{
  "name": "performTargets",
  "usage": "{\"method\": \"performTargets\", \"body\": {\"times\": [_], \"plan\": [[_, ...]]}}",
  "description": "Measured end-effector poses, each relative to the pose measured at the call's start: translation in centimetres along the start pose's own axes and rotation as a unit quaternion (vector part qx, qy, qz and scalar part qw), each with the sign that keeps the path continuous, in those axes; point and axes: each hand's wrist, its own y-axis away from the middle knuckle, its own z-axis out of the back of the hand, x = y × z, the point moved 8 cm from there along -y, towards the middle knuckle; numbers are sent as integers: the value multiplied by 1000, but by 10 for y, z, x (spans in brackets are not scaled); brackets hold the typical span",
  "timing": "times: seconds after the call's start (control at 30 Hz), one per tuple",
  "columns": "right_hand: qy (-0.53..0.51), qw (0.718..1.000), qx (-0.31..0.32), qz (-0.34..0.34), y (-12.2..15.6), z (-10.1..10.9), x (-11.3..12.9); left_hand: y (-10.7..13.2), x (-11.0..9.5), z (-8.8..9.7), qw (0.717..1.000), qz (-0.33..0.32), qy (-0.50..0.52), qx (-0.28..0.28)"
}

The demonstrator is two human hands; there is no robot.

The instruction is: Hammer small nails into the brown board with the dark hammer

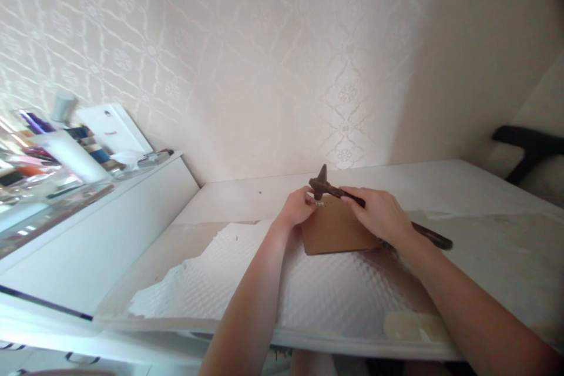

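Observation:
My right hand [382, 212] is closed round the dark handle of a hammer [324, 186]. The hammer's head is just above the far edge of a brown cardboard-like board [335, 229] lying on the table. My left hand [298, 205] pinches a small nail [319, 204] against that far edge, right under the hammer head. The handle's end sticks out behind my right wrist [434, 239].
A white table [484, 247] bears a white textured sheet [247, 282] under the board. At the left a white shelf [88, 211] holds bottles, tubes and a white phone-like slab. A patterned wall stands behind. A dark chair arm [526, 144] shows at the right.

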Motion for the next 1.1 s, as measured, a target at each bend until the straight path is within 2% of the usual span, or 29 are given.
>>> {"method": "performTargets", "body": {"times": [0.23, 0.37, 0.5, 0.67, 0.87, 1.1], "plan": [[-5, 1000, -17, -4, -1, 1, -1, 0, -1, 1, 1000, 6, -7, 2], [0, 1000, -4, 1, -1, -3, -1, 0, -3, 0, 1000, 4, -14, 8], [-15, 999, -29, -3, -1, 0, -3, 0, -2, 0, 1000, 11, -14, 8], [-9, 1000, -4, 3, -1, -3, -1, 1, -2, 1, 1000, 12, -28, 4], [-18, 998, -44, -27, -1, 8, -8, 2, -5, -1, 1000, 9, -9, -1], [-4, 999, -24, -21, -1, 5, -5, 1, -8, -3, 1000, -9, -8, -18]]}}
